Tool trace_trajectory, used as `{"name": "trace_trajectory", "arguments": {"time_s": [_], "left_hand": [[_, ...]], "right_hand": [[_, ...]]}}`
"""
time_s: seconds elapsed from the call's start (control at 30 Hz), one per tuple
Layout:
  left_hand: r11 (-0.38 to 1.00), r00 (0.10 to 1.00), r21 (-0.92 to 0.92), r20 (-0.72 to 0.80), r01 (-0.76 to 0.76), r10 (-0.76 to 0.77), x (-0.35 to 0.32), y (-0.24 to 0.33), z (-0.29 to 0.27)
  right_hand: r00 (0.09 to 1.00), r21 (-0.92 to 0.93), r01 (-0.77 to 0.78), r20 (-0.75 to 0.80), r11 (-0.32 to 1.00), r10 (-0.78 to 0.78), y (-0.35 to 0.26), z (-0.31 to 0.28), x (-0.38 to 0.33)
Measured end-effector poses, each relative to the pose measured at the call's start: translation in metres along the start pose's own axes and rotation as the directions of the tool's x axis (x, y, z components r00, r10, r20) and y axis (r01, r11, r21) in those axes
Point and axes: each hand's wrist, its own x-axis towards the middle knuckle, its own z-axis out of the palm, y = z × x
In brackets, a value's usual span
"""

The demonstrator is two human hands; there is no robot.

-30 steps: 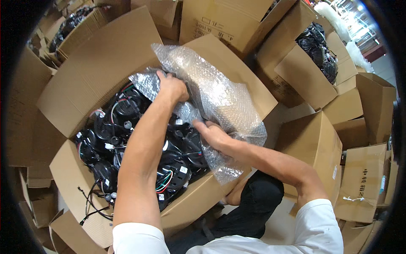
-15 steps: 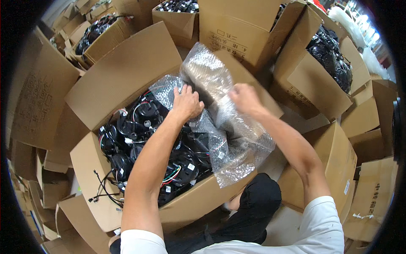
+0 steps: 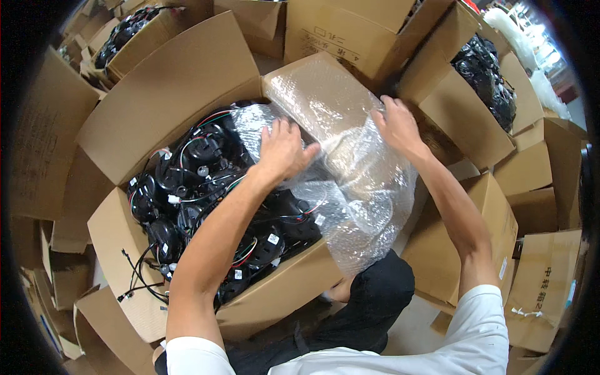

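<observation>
An open cardboard carton (image 3: 134, 265) in front of me is packed with glossy black rounded parts (image 3: 206, 150) trailing thin coloured wires and white connectors. Clear bubble wrap (image 3: 369, 194) lies over its right side, spilling across the right flap and down past the near edge. My left hand (image 3: 284, 150) rests on the wrap inside the carton, fingers and thumb apart. At the wrap's upper right edge is my right hand (image 3: 400, 128), with thumb and fingers spread against the film. Part of the black contents is hidden beneath the wrap and my left forearm.
Black cables (image 3: 140, 281) hang over the carton's left flap. Other cartons crowd around, including one holding black bagged goods (image 3: 487, 81) at upper right and another with dark contents (image 3: 125, 34) at upper left. A closed carton (image 3: 462, 240) stands at my right, near my knee (image 3: 381, 287).
My right hand has moved right and up, loosening from a fist. The bubble wrap now lies flatter and wider over the right flap. My left hand stays on the wrap; the view has shifted slightly.
</observation>
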Motion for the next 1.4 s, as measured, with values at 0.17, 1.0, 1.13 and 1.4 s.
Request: {"name": "trace_trajectory", "arguments": {"time_s": [0.17, 1.0, 1.13, 1.4], "left_hand": [[0.996, 0.989, 0.076, -0.149, 0.038, -0.026, -0.03, -0.033, 0.01], [0.094, -0.116, -0.422, -0.444, 0.902, -0.888, -0.885, -0.245, -0.101], [-0.268, -0.219, -0.19, 0.246, 0.944, -0.944, -0.959, -0.228, 0.08], [-0.264, -0.161, -0.527, 0.233, 0.808, -0.959, -0.875, -0.168, 0.231]], "right_hand": [[0.857, 0.255, 0.491, 0.031, 0.833, -0.514, -0.116, -0.066, -0.088], [0.87, 0.269, 0.381, 0.218, 0.884, -0.441, -0.176, -0.025, -0.166], [0.89, 0.175, 0.35, 0.244, 0.92, -0.385, -0.202, -0.031, -0.162], [0.867, 0.121, 0.415, 0.249, 0.902, -0.432, -0.218, -0.018, -0.151]]}}
